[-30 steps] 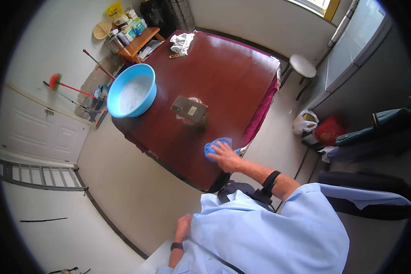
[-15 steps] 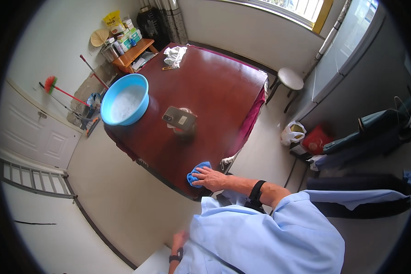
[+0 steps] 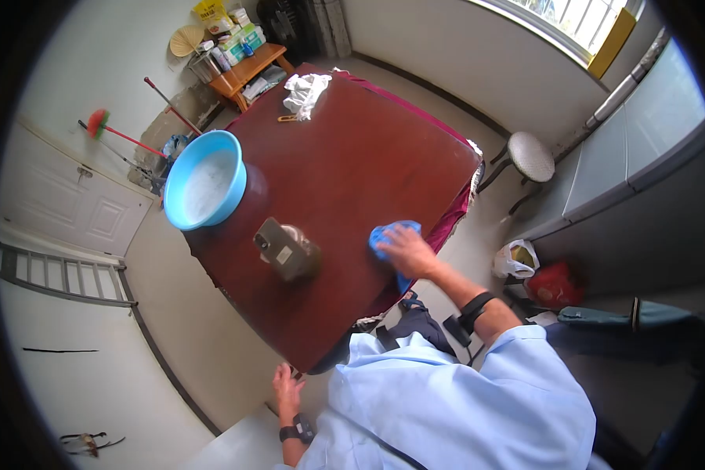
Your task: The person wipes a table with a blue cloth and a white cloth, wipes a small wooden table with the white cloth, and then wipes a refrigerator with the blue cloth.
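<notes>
My right hand (image 3: 407, 249) presses down on a blue cloth (image 3: 383, 237) lying on the dark red tabletop (image 3: 360, 149), close to its right edge. Part of the cloth hangs out below the palm, and the hand is slightly blurred. Off the table's near corner, my left hand (image 3: 288, 386) is held low with its fingers apart and nothing in them. Left of the cloth, a phone (image 3: 280, 247) leans on a round stand whose shape is partly hidden. A light blue basin (image 3: 231, 188) with foamy water stands at the table's left edge.
A white cloth (image 3: 307, 92) and a small yellow-handled brush (image 3: 288, 118) lie at the table's far end. A round stool (image 3: 531, 157) stands beyond the right side. Behind the table is a wooden bench (image 3: 251, 72) with packages; a white bag (image 3: 515, 258) sits on the floor.
My right hand has moved the blue cloth from the near corner forward and right along the table. My left hand has come up towards the near corner, fingers spreading. The view has shifted.
</notes>
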Tool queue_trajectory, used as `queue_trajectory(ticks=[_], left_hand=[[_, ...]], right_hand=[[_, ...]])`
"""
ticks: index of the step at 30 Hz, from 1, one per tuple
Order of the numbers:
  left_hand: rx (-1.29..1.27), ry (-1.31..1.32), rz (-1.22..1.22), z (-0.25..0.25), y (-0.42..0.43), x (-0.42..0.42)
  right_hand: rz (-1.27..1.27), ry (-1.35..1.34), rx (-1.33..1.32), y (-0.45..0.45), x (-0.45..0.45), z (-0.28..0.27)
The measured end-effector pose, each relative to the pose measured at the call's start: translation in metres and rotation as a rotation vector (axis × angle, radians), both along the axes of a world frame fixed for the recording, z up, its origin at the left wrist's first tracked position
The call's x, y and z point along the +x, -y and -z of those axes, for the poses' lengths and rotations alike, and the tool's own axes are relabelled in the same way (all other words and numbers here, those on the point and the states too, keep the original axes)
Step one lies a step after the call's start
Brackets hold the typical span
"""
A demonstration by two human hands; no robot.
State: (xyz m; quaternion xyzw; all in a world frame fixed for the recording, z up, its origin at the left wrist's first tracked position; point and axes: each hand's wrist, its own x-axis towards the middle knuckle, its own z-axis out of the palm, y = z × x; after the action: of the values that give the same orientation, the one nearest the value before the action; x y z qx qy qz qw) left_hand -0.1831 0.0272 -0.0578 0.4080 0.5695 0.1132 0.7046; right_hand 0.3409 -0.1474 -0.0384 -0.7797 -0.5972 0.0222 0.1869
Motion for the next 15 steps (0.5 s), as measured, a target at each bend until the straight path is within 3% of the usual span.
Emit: queue_trajectory(ticks=[3, 6, 9, 15], left_hand=[[0.098, -0.304, -0.064, -0.018, 0.028, 0.047], [0.154, -0.446, -0.045, -0.022, 0.038, 0.072], [0.168, -0.572, -0.072, -0.07, 0.055, 0.131], [0.221, -0.873, 0.066, -0.021, 0.04, 0.11]], right_hand=[[0.156, -0.006, 0.036, 0.039, 0.089, 0.014], [0.286, -0.034, 0.01, 0.071, 0.161, 0.007], [0.409, 0.028, -0.016, 0.094, 0.224, 0.014], [0.479, -0.039, -0.158, 0.076, 0.292, 0.013]])
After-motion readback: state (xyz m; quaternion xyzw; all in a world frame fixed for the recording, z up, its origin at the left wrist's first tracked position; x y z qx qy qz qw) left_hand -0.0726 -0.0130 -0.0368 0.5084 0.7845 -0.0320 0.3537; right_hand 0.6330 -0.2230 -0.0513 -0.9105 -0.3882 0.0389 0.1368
